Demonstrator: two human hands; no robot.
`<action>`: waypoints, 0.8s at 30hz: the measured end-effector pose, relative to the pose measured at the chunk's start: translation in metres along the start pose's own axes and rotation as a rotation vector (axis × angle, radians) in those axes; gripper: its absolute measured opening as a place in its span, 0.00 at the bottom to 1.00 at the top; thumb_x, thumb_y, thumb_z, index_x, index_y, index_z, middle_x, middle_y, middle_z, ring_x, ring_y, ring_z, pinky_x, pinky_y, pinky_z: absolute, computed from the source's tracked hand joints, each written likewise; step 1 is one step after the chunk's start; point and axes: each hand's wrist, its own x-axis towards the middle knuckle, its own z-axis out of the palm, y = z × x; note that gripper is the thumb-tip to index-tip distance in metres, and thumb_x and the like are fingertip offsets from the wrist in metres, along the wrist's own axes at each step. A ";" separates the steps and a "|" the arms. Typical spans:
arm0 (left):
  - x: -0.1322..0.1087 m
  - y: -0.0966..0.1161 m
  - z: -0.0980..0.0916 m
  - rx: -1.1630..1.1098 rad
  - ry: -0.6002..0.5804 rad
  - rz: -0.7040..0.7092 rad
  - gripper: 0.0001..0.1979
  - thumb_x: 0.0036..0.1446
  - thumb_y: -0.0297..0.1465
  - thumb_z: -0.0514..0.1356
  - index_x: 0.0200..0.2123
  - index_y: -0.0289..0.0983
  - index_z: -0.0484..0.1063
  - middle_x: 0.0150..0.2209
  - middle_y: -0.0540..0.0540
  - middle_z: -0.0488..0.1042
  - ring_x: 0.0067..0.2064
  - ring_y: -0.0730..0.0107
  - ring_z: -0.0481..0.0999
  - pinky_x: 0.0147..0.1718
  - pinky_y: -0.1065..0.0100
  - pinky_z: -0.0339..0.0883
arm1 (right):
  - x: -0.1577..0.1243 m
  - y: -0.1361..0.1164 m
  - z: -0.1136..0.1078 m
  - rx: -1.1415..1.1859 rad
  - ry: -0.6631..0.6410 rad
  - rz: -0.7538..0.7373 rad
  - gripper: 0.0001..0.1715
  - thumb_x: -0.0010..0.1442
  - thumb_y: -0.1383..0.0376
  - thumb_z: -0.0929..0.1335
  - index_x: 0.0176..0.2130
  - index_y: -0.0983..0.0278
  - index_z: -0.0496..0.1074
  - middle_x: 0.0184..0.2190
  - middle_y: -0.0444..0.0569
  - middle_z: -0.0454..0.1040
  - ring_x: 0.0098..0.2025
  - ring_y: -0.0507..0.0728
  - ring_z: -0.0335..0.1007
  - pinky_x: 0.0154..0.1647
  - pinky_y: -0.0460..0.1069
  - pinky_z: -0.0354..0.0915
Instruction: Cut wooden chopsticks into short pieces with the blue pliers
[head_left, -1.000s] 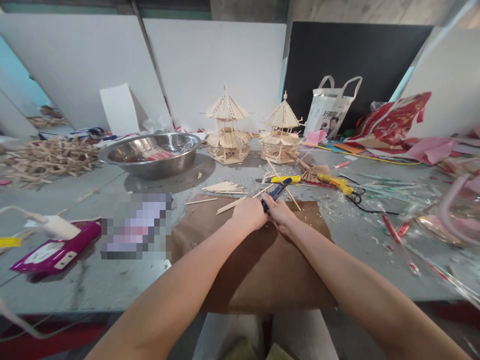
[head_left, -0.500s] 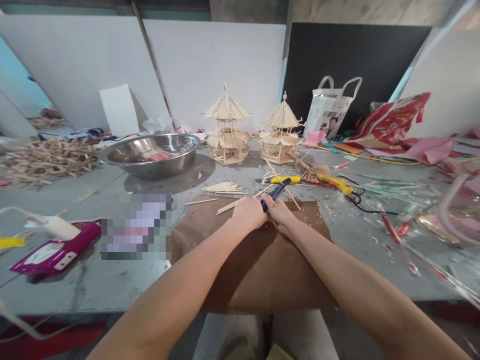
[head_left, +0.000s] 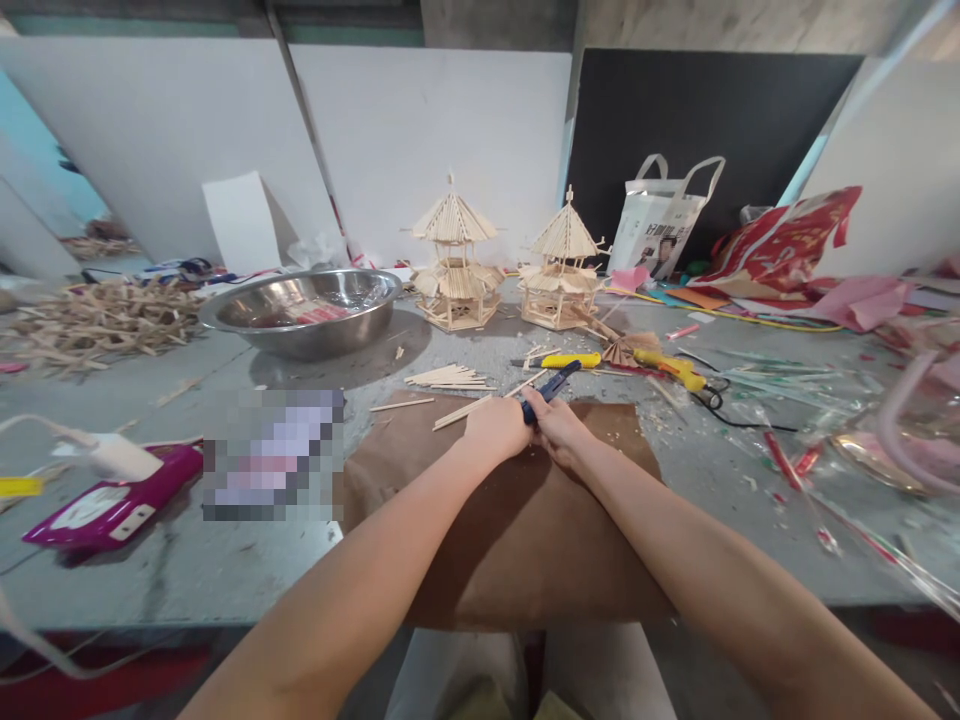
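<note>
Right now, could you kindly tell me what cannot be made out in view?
In the head view:
Lower end of the dark blue tool: covered by the left hand and right hand.
Face of the flat device: masked by coarse pixels.
Inside of the white bag: hidden by its front.
Legs: cut off by the bottom edge.

white panels behind grey table

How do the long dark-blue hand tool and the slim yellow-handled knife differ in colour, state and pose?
Colour: the long dark-blue hand tool is dark, while the slim yellow-handled knife is bright. State: the tool is gripped in the right hand; the knife lies on the grey table with no hand on it. Pose: the tool slants away to the right; the knife lies nearly crosswise in view. Both are narrow and elongated.
</note>
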 end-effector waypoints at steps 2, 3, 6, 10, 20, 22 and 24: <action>0.000 -0.001 0.000 -0.011 -0.006 -0.012 0.15 0.46 0.36 0.50 0.33 0.35 0.70 0.32 0.39 0.73 0.36 0.59 0.72 0.33 0.65 0.65 | -0.001 -0.001 -0.001 -0.003 -0.025 0.005 0.17 0.42 0.53 0.67 0.26 0.64 0.62 0.15 0.41 0.66 0.16 0.48 0.59 0.19 0.45 0.61; -0.001 -0.002 0.000 -0.018 -0.006 -0.018 0.16 0.46 0.37 0.50 0.33 0.35 0.70 0.32 0.39 0.73 0.36 0.59 0.72 0.33 0.65 0.65 | -0.001 -0.002 -0.001 -0.008 -0.037 0.003 0.18 0.42 0.53 0.67 0.25 0.64 0.62 0.15 0.41 0.65 0.15 0.47 0.58 0.18 0.45 0.61; -0.003 -0.004 0.000 -0.055 -0.016 -0.039 0.18 0.46 0.41 0.50 0.34 0.36 0.70 0.34 0.39 0.73 0.37 0.59 0.72 0.34 0.65 0.65 | -0.004 -0.003 -0.001 -0.034 -0.047 0.001 0.21 0.41 0.50 0.67 0.23 0.64 0.61 0.13 0.40 0.63 0.14 0.46 0.55 0.18 0.45 0.61; -0.004 -0.007 0.001 -0.119 -0.020 -0.055 0.19 0.45 0.43 0.51 0.36 0.38 0.69 0.34 0.41 0.73 0.38 0.60 0.72 0.34 0.66 0.64 | -0.004 -0.003 -0.003 -0.082 -0.057 -0.023 0.24 0.42 0.46 0.64 0.23 0.64 0.62 0.13 0.41 0.63 0.15 0.47 0.56 0.18 0.45 0.60; -0.010 -0.007 0.006 -0.141 0.036 -0.108 0.21 0.45 0.44 0.51 0.39 0.37 0.65 0.37 0.40 0.71 0.40 0.60 0.70 0.36 0.65 0.63 | 0.002 -0.058 -0.064 -1.180 0.294 -0.348 0.13 0.49 0.60 0.61 0.31 0.62 0.69 0.30 0.49 0.72 0.34 0.57 0.67 0.36 0.50 0.60; -0.012 -0.004 0.007 -0.128 0.021 -0.065 0.21 0.45 0.44 0.51 0.40 0.38 0.64 0.37 0.41 0.71 0.40 0.61 0.70 0.37 0.64 0.62 | 0.002 -0.073 -0.086 -1.433 0.425 -0.314 0.13 0.49 0.64 0.60 0.35 0.62 0.69 0.36 0.51 0.71 0.40 0.60 0.65 0.40 0.52 0.58; -0.015 -0.002 0.009 -0.102 0.027 -0.020 0.22 0.45 0.46 0.51 0.41 0.38 0.63 0.38 0.42 0.70 0.40 0.60 0.70 0.38 0.63 0.62 | 0.005 -0.081 -0.107 -1.573 0.511 -0.223 0.15 0.49 0.67 0.60 0.37 0.64 0.69 0.38 0.56 0.70 0.41 0.61 0.65 0.40 0.54 0.58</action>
